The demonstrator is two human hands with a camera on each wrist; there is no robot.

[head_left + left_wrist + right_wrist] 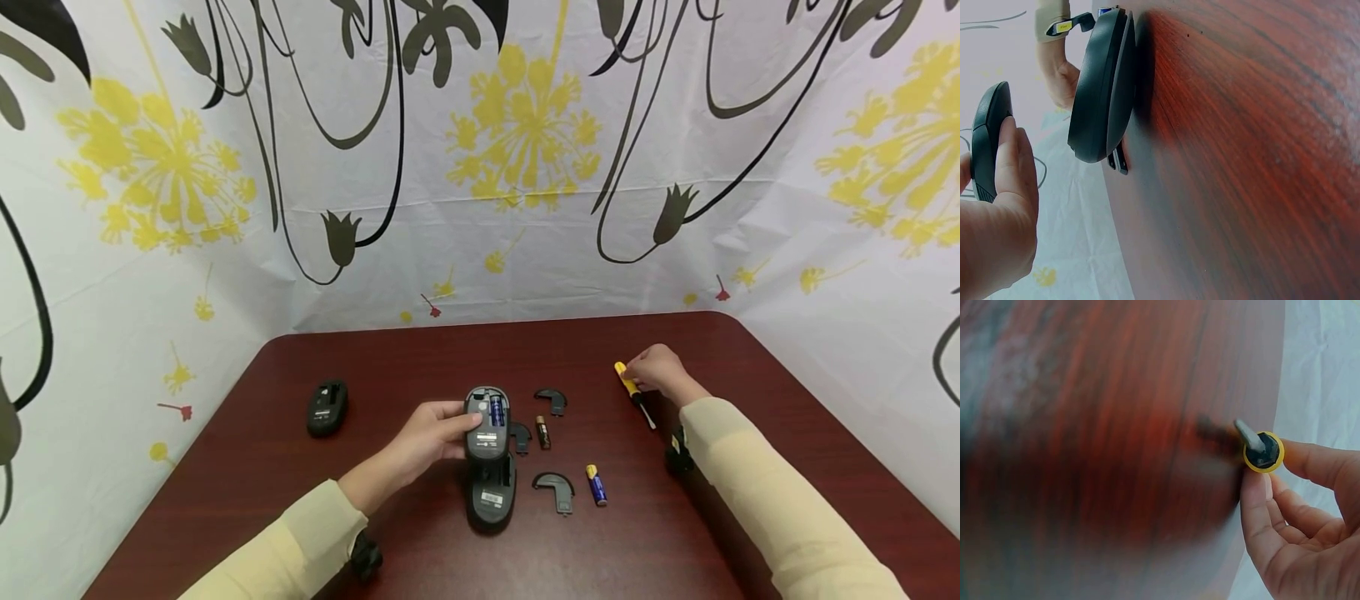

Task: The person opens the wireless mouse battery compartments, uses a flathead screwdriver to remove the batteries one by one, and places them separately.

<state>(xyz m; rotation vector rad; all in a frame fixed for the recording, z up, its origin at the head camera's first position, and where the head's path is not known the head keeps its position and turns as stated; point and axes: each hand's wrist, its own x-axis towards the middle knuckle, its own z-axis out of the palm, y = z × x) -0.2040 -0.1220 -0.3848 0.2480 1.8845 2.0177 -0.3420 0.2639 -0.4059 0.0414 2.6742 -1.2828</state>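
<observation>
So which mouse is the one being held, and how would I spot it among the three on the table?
Start at the dark red table and look to its middle, where two black mice sit close together. The held mouse is the farther one, gripped by the left hand, belly up. Unlike the mouse nearer the person and the lone mouse far left, it shows a blue battery in its open compartment.

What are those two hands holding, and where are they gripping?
The left hand grips an upturned black mouse by its side. The right hand pinches a yellow screwdriver by its handle, near the shaft.
</observation>
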